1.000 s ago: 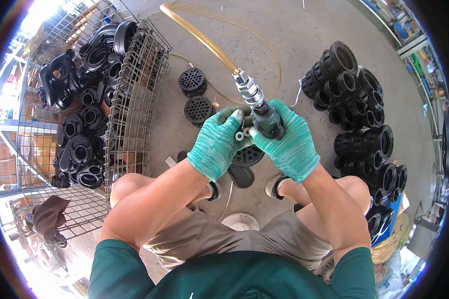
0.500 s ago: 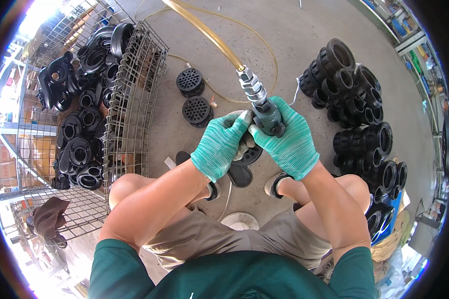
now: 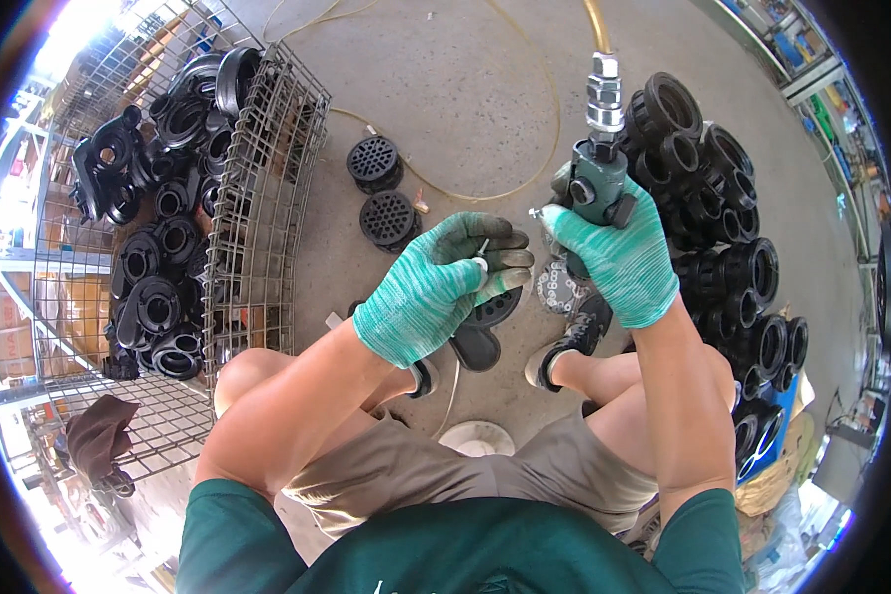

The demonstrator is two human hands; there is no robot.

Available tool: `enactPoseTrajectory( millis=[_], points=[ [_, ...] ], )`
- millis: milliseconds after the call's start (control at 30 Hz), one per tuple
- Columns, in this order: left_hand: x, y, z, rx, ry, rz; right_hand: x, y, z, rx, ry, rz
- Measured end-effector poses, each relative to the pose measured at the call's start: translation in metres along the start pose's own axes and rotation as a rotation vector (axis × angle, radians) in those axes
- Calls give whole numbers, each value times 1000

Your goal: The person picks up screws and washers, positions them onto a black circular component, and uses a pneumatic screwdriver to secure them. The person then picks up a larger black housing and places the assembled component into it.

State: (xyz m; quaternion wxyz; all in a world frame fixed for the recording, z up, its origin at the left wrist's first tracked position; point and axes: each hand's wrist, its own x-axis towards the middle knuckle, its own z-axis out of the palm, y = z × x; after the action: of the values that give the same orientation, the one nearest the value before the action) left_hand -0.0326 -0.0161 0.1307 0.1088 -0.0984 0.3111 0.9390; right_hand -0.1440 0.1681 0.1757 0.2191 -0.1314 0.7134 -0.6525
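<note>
My right hand (image 3: 619,247), in a green glove with grey fingers, grips a dark green air tool (image 3: 598,183). A silver coupling (image 3: 604,94) joins the tool to an amber hose (image 3: 596,25). Below this hand is a patterned round disc (image 3: 556,287); I cannot tell whether it is fixed to the tool. My gloved left hand (image 3: 441,282) is turned partly palm up, with its fingers curled. Near its thumb tip it holds a thin pale pin-like piece (image 3: 483,247), too small to name. Partly hidden beneath the left hand lies a black perforated round piece (image 3: 495,309).
Stacked black perforated drain covers (image 3: 390,220) stand on the floor (image 3: 465,109). A wire mesh cage (image 3: 257,188) at left holds black ring-shaped parts (image 3: 158,302). Piled black rings (image 3: 718,277) flank my right side. A white round lid (image 3: 477,439) lies between my feet.
My hands have moved apart. The right hand has carried the air tool and hose up and to the right. My left hand has left the tool, turned and shows its fingers.
</note>
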Motion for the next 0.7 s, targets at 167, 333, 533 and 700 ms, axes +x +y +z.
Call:
enactPoseTrajectory(
  millis=[167,333,533,700],
  points=[
    [0,4,6,21,48,-22,2,1,-4,-15,15,22],
    [-1,4,7,24,59,-22,1,1,-2,50,8,9],
    [3,8,3,-111,6,-70,-1,-2,-4,-11,17,0],
    [-2,9,13,-91,-8,-27,-1,-1,-7,51,6,-4]
  ],
)
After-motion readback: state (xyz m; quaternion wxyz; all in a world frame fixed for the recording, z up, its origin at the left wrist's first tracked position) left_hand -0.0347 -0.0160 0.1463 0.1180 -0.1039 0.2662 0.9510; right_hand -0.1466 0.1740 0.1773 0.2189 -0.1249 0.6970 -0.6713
